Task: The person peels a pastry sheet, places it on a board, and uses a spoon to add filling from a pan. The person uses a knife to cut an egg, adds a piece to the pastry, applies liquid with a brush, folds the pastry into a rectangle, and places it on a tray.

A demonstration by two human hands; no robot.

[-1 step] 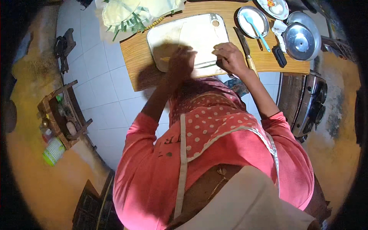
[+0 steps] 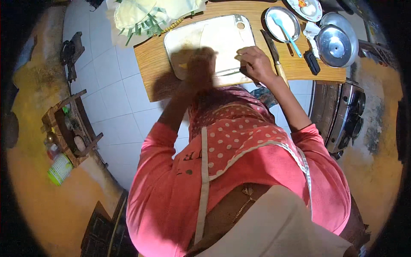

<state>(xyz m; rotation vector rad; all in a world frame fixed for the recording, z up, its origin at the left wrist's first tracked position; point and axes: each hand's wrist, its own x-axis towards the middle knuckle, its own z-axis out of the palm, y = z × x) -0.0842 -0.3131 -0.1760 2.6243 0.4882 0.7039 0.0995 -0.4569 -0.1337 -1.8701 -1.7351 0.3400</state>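
A white cutting board [image 2: 180,38] with a dark rim and a corner hole lies at the table's near edge. On it rests a thin pale sheet [image 2: 227,38], perhaps dough, with a faint edge line on its left. My left hand [image 2: 202,64] is over the near left part of the board, dark in shadow, its fingers hard to make out. Over the near right edge, my right hand [image 2: 257,64] has loosely bent fingers and its thumb apart, with nothing visible in it. Between the hands, a narrow pale and greenish strip [image 2: 231,73] runs along the near edge.
Right of the board lies a knife [image 2: 274,51] with a wooden handle. Beyond it are a metal dish [image 2: 295,21] with a blue spatula [image 2: 286,32], a black object [image 2: 312,63] and a metal lid [image 2: 335,46]. Pale sheets with green strips [image 2: 150,23] lie at the far left.
My left hand has shifted slightly and its fingers have drawn in. My right hand's fingers have moved a little to the left. The board stays put.
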